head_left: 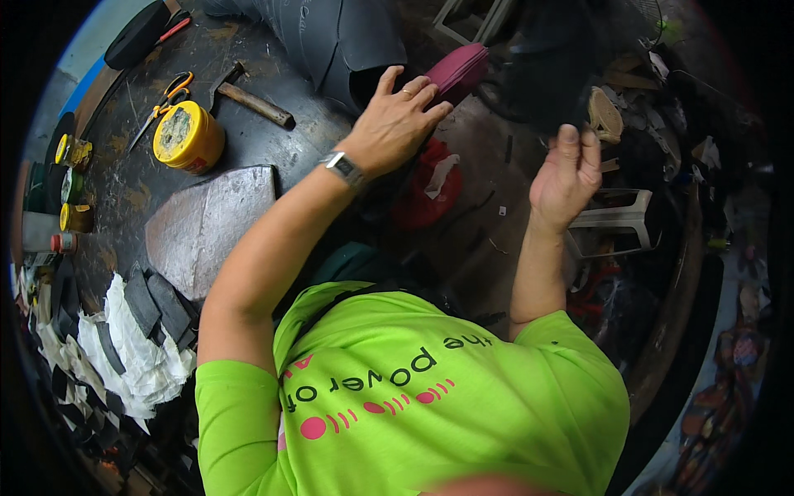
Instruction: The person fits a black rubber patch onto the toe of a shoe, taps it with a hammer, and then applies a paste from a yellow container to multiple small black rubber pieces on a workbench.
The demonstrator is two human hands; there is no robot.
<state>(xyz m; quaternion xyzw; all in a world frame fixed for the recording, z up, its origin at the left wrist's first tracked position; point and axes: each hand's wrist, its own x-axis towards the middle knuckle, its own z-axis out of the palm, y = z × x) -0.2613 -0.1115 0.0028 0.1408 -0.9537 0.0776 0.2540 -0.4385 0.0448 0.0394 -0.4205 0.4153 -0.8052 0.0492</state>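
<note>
My left hand [399,122], with a wristwatch and a ring, lies palm down with its fingers spread. Its fingertips are at the edge of a black leather-like piece [354,41] and the near end of a maroon zippered case [456,69]. What lies under the palm is hidden. To the right, my right hand [567,175] is raised, fingers and thumb closed at the lower edge of a dark, blurred sheet of material [552,70]. That sheet hangs above the floor, its outline hard to make out.
On the dark worktable [248,50] are a yellow tub [188,137], orange-handled scissors [163,107], a hammer [258,106] and a flat grey slab [219,223]. Small jars line the left edge. Crumpled white sheets [132,347] lie below. A pale stool [616,221] and scraps are at right.
</note>
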